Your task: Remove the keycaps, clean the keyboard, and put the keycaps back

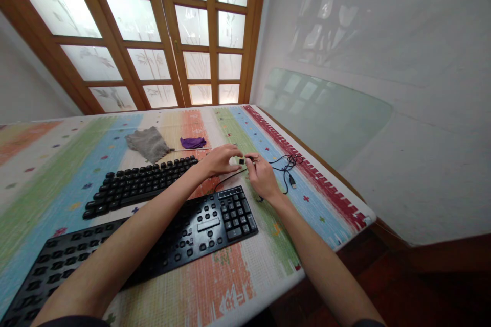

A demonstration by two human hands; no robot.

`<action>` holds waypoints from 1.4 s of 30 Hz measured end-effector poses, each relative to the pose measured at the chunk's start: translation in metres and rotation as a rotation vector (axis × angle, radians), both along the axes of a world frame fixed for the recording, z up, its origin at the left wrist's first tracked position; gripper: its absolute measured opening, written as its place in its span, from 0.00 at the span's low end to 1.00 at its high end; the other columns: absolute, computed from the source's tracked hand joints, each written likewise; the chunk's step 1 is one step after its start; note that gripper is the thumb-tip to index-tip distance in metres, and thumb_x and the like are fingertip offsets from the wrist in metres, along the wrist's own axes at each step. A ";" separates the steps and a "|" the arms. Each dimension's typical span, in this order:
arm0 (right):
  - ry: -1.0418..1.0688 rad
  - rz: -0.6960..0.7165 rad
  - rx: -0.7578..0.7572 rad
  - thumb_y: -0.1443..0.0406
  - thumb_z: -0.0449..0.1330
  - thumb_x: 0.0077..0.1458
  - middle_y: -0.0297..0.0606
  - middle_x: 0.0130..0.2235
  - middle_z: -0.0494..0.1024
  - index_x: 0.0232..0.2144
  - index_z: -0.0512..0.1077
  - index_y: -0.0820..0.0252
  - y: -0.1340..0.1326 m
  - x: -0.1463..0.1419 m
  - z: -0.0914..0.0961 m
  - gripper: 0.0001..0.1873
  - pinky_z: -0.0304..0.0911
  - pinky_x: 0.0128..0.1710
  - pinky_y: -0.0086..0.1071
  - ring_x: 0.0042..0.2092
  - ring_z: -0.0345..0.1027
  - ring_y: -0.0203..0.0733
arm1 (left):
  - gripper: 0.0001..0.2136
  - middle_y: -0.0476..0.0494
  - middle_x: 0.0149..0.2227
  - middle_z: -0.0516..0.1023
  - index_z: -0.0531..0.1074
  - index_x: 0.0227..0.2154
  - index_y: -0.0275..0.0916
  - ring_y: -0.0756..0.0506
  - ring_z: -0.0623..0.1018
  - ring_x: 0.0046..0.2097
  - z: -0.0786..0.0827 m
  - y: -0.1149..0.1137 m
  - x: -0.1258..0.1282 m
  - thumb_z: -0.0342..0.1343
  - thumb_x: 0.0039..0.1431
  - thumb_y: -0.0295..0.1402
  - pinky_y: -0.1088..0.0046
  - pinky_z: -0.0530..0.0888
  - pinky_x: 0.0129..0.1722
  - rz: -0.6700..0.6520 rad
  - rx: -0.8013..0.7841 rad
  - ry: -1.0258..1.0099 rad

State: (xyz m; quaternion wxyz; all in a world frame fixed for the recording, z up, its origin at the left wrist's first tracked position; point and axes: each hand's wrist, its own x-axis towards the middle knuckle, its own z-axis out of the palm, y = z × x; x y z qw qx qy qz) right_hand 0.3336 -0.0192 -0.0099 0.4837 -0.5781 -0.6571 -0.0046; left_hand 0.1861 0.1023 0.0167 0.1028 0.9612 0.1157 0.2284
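Observation:
My left hand (221,159) and my right hand (262,174) meet over the table beyond the near keyboard, fingers pinched together. Between their fingertips sits a small dark object (241,161), too small to name. A thin black cable (230,178) runs from that spot toward the near black keyboard (161,240). The near keyboard has many keycaps gone, bare stems showing. My left forearm crosses above it. A second black keyboard (138,182), with its keys in place, lies farther back on the left.
A striped colourful cloth (65,173) covers the table. A grey rag (149,143) and a purple cloth (193,142) lie at the back. A coiled black USB cable (288,166) lies right of my hands. The table's right edge (333,173) borders a white wall; wooden-framed windows stand behind.

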 end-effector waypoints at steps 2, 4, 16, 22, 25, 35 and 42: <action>0.013 0.000 0.007 0.63 0.46 0.65 0.46 0.41 0.78 0.41 0.71 0.60 -0.001 0.000 0.001 0.14 0.64 0.49 0.40 0.45 0.72 0.48 | 0.10 0.40 0.39 0.77 0.77 0.40 0.36 0.42 0.76 0.42 -0.001 0.000 0.002 0.61 0.56 0.33 0.67 0.72 0.45 -0.015 0.003 0.015; 0.010 0.004 0.005 0.63 0.46 0.65 0.45 0.41 0.78 0.41 0.71 0.59 -0.001 -0.001 0.002 0.14 0.64 0.49 0.40 0.45 0.72 0.47 | 0.08 0.39 0.39 0.77 0.77 0.39 0.36 0.42 0.76 0.42 -0.002 0.001 0.004 0.60 0.57 0.32 0.67 0.72 0.45 -0.015 0.003 0.028; -0.028 -0.051 -0.032 0.62 0.45 0.66 0.47 0.42 0.77 0.42 0.70 0.60 -0.001 -0.003 0.000 0.15 0.63 0.49 0.40 0.45 0.71 0.48 | 0.07 0.40 0.38 0.78 0.77 0.39 0.38 0.44 0.76 0.42 -0.011 0.013 0.005 0.55 0.61 0.28 0.69 0.72 0.44 -0.093 0.107 0.019; 0.050 -0.200 -0.016 0.62 0.44 0.66 0.49 0.40 0.77 0.40 0.71 0.62 0.003 0.005 -0.003 0.17 0.63 0.47 0.42 0.43 0.71 0.50 | 0.08 0.37 0.39 0.77 0.76 0.40 0.37 0.43 0.76 0.43 -0.013 0.022 0.003 0.53 0.64 0.32 0.67 0.72 0.45 -0.070 0.138 -0.063; 0.062 -0.224 0.010 0.61 0.44 0.66 0.47 0.39 0.77 0.39 0.71 0.62 0.004 0.009 -0.002 0.17 0.63 0.47 0.40 0.42 0.71 0.48 | 0.08 0.36 0.39 0.77 0.76 0.40 0.35 0.41 0.75 0.45 -0.011 0.029 0.002 0.56 0.62 0.32 0.64 0.72 0.46 0.023 0.111 -0.080; 0.062 -0.198 -0.004 0.61 0.46 0.66 0.46 0.39 0.78 0.41 0.71 0.61 -0.001 0.005 0.005 0.15 0.63 0.47 0.38 0.42 0.72 0.47 | 0.07 0.39 0.39 0.76 0.78 0.36 0.36 0.40 0.74 0.46 -0.018 0.049 0.023 0.58 0.56 0.32 0.64 0.72 0.48 0.276 0.051 0.098; 0.046 -0.185 -0.015 0.62 0.45 0.66 0.47 0.40 0.77 0.41 0.70 0.61 -0.003 0.003 0.007 0.15 0.63 0.46 0.39 0.43 0.71 0.48 | 0.09 0.36 0.37 0.78 0.79 0.34 0.34 0.41 0.76 0.41 -0.026 0.050 0.035 0.56 0.56 0.31 0.66 0.73 0.44 0.334 0.048 0.169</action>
